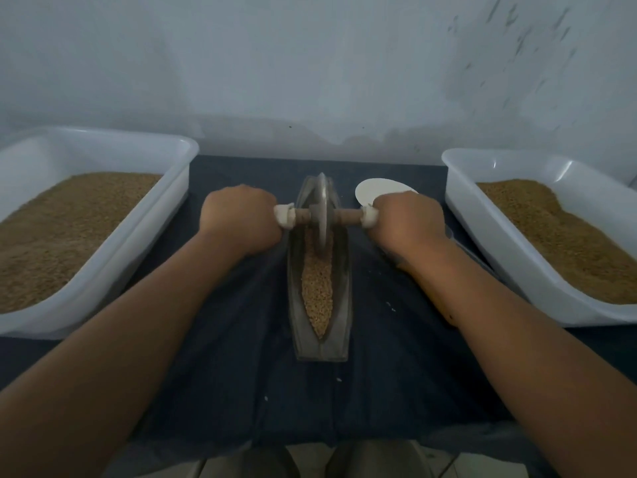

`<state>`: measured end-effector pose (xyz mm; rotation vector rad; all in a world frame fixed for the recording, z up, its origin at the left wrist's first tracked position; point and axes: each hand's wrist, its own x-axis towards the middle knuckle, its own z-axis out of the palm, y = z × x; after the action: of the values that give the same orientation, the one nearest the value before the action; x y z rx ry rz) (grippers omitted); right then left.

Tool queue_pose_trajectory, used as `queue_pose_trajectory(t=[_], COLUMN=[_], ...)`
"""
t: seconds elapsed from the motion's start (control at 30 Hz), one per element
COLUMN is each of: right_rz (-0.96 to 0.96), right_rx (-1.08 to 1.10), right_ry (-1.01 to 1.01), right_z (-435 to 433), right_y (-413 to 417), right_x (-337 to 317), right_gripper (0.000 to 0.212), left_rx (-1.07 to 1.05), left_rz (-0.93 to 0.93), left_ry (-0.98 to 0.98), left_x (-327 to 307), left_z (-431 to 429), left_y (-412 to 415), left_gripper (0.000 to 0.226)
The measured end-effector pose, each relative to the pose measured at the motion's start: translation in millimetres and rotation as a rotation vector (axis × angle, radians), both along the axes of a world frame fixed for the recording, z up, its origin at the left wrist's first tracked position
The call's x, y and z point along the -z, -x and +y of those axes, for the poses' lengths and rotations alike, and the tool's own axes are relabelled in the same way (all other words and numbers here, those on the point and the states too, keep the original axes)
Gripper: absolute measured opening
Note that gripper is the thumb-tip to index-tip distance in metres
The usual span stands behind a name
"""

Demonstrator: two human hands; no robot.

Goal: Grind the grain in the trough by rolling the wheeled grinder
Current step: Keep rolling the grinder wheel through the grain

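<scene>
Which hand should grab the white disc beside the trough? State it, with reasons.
Right, probably. The right hand grips the grinder right beside the white disc; the left hand grips its other end, across the trough.

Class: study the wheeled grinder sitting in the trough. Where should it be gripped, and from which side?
Grip the axle at its two cloth-wrapped ends, one hand per side, from above, as the left hand and right hand do. The thin wheel stands upright in the narrow trough, so only the crosswise axle offers a balanced hold.
</scene>
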<state>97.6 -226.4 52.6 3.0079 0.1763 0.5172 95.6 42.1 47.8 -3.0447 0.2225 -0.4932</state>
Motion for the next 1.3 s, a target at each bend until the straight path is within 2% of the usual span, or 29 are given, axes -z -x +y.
queue_pose_trajectory(t=[0.13,0.23,0.27,0.4,0.57,0.7,0.87,1.03,1.2,1.3], right_rz=[0.057,0.113,0.111,-0.015,-0.020,0.067,0.098,-0.076,-0.102,-0.024], right_rx=[-0.086,-0.156,-0.160,-0.059,0.031,-0.036,-0.162,-0.044,0.009,-0.038], right_ry=[-0.023,-0.044,-0.035,0.032,-0.057,-0.042,-0.078,0.005,-0.021,0.008], right_z=[-21.3,-28.7,-28.4,-13.2,-3.0,-15.9,-30.6,-13.8,-3.2,-9.3], right_y=[51.8,81.2,80.5,42.6,-4.4,27.8,79.0,35.8,-3.9,18.9], right_x=[15.9,13.3,13.5,15.1,12.0,18.4,20.1,21.7,13.5,13.5], right_gripper=[0.037,0.042,0.042,0.036,0.031,0.037,0.040,0.043,0.027,0.036], left_rx=[0.082,0.137,0.126,0.034,0.006,0.054,0.155,0.032,0.002,0.039], left_rz=[-0.067,-0.159,-0.158,-0.034,-0.061,-0.044,-0.186,-0.036,-0.035,-0.006], left_ry=[-0.118,-0.173,-0.174,-0.089,-0.047,-0.126,-0.187,-0.077,-0.023,-0.043], left_x=[10.2,14.6,15.6,16.4,1.3,0.6,13.3,15.0,8.5,8.7], left_z=[12.2,21.7,23.1,13.3,-3.4,4.3,22.6,11.0,2.0,7.6], left_y=[48.2,78.1,77.6,36.8,-10.5,22.8,81.0,28.9,-6.0,20.4], left_gripper=[0.030,0.047,0.049,0.033,0.035,0.032,0.042,0.035,0.029,0.031])
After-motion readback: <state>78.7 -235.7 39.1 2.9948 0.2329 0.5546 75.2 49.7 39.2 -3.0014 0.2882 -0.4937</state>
